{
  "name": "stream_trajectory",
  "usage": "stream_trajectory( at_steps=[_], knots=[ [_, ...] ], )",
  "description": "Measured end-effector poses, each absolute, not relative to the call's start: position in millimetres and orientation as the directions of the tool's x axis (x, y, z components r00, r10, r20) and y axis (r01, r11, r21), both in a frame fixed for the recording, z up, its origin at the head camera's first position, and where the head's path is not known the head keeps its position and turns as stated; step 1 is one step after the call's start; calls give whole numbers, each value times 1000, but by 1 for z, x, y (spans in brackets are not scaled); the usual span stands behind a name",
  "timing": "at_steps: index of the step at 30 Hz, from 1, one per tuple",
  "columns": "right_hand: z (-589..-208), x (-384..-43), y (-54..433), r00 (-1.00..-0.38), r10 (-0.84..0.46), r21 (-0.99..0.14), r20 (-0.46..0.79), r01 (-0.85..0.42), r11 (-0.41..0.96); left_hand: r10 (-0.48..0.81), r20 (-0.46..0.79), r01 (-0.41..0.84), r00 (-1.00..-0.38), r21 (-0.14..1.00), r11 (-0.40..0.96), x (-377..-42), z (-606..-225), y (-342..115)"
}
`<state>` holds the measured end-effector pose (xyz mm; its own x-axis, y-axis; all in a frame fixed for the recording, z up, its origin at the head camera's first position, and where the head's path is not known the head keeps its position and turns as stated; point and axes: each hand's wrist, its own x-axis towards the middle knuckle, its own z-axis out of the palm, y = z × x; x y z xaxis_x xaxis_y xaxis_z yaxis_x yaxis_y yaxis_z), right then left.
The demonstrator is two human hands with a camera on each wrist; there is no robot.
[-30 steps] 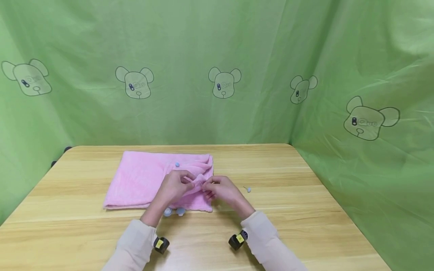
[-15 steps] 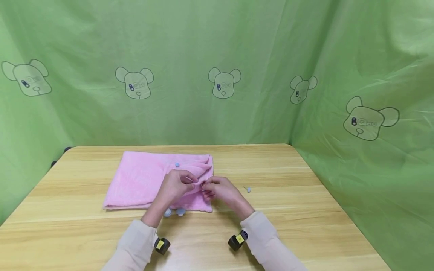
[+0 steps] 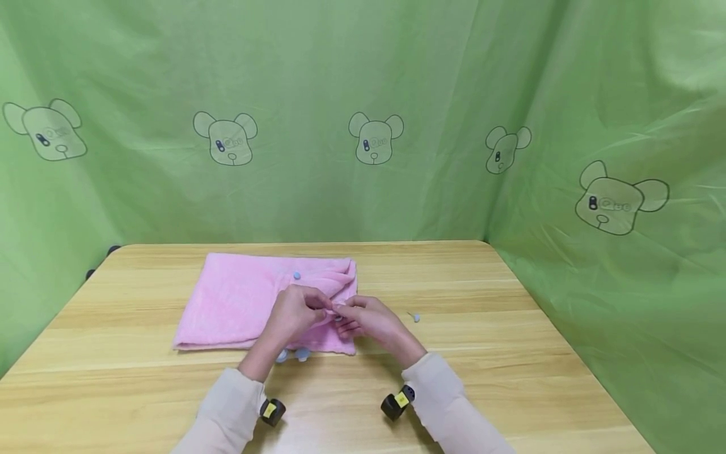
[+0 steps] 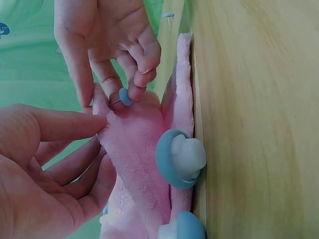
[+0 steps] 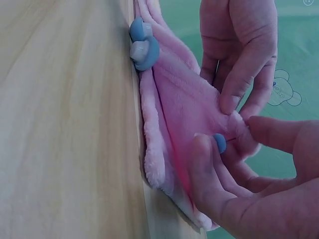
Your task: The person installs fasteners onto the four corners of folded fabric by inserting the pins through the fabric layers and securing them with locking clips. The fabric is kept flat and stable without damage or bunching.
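A folded pink fleece cloth (image 3: 232,296) lies on the table. My left hand (image 3: 295,309) pinches a raised fold of it between thumb and fingers, as the left wrist view shows. Facing it, my right hand (image 3: 368,318) grips a pin with a round blue head (image 5: 219,143) against that fold. The pin's thin shaft runs into the cloth edge, and the right thumb touches the edge beside it. Two mushroom-shaped clips with blue caps and white stems, one nearer (image 4: 182,159) and one lower (image 4: 184,226) in the left wrist view, sit at the cloth's front edge.
Another blue-headed pin (image 3: 416,317) lies on the wooden table (image 3: 482,378) to the right of the hands. On the cloth's upper part is a small blue piece (image 3: 297,275). Green curtains (image 3: 306,189) with bear faces enclose the table's back and sides.
The fold between the hands has dropped lower. My right thumb has shifted left, close to the left fingertips, and a bit of blue shows below it. The arms have barely moved.
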<state>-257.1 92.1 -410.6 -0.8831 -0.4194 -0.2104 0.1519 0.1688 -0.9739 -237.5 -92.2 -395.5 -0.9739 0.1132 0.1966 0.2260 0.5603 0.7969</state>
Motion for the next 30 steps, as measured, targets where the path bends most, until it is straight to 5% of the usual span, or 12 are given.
stream_trajectory(
  at_steps=[10, 30],
  knots=[
    [-411, -257, 89, -907, -362, -972, -216, 166, 164, 132, 81, 144, -988, 800, 582, -236, -395, -91],
    [-414, -256, 86, -932, -303, -974, -200, 157, 161, 148, 121, 186, -982, 788, 587, -235, -397, -91]
  ],
)
